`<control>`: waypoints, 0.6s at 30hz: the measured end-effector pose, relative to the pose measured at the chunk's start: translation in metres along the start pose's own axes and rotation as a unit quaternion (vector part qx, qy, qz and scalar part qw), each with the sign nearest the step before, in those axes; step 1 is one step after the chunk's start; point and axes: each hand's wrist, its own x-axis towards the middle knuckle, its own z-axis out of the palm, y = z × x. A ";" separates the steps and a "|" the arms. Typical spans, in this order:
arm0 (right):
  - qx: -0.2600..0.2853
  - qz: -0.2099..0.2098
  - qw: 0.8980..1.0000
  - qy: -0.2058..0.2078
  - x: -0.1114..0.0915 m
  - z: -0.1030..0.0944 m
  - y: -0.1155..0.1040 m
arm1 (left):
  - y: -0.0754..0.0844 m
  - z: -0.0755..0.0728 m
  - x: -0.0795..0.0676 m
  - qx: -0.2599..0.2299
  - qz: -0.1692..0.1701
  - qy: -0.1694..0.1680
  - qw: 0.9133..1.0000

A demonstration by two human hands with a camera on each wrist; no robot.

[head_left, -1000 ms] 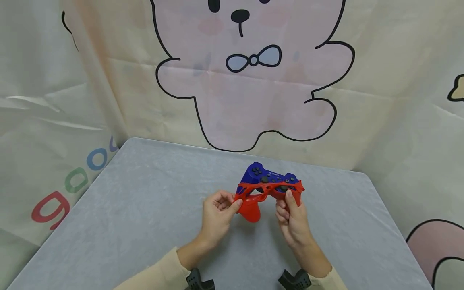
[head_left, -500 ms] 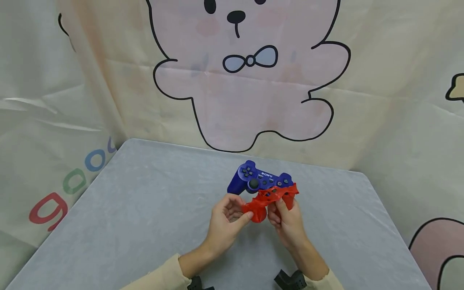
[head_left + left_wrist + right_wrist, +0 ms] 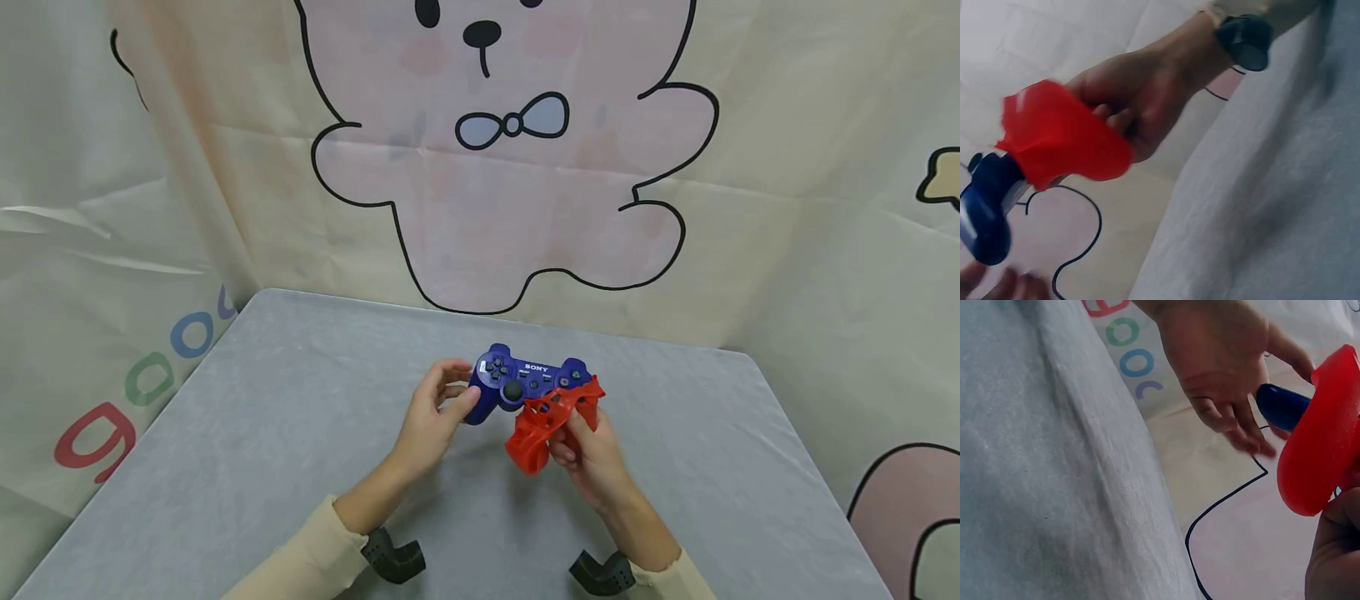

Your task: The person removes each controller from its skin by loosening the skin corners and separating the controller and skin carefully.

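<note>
A blue game controller [image 3: 536,379] marked SONY is held up in front of me, its left half bare. A red, soft rubbery controller cover [image 3: 534,433] still covers its right side; the cover's loose left half hangs below, crumpled. My right hand [image 3: 596,458] grips the covered right handle, thumb on top of the red cover. At the bare left handle [image 3: 1282,406] is my left hand [image 3: 429,421]. Its thumb and loosely spread fingers stand on either side of that handle, as the right wrist view shows. Part of the right hand's fingers is hidden behind the cover.
A table with a light grey cloth [image 3: 315,400] lies under the hands. Behind it hangs a cream curtain [image 3: 262,167] with a cartoon bear and coloured letters at the left. Each wrist wears a black camera mount [image 3: 393,557].
The red cover has been pulled off the controller's left half and now hangs lower. My left hand has let go of the cover and moved up and left to the bare handle.
</note>
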 end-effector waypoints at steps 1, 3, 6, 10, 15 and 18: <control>-0.008 0.003 1.000 -0.008 0.000 0.000 0.001 | 0.001 -0.002 0.001 -0.002 -0.022 -0.036 0.999; -0.021 0.007 1.000 -0.022 0.000 0.000 0.002 | 0.002 -0.005 0.003 -0.016 -0.058 -0.104 0.993; -0.029 0.013 0.999 -0.039 0.000 -0.002 0.003 | 0.002 -0.008 0.004 -0.045 -0.084 -0.164 0.982; -0.019 0.026 0.998 -0.050 0.000 -0.006 0.002 | 0.001 -0.012 0.004 -0.055 -0.088 -0.181 0.978; -0.008 0.019 0.997 -0.069 0.002 -0.011 0.002 | 0.002 -0.017 0.005 -0.046 -0.099 -0.188 0.976; -0.005 0.013 0.996 -0.085 0.002 -0.012 0.002 | 0.002 -0.020 0.007 -0.045 -0.104 -0.207 0.972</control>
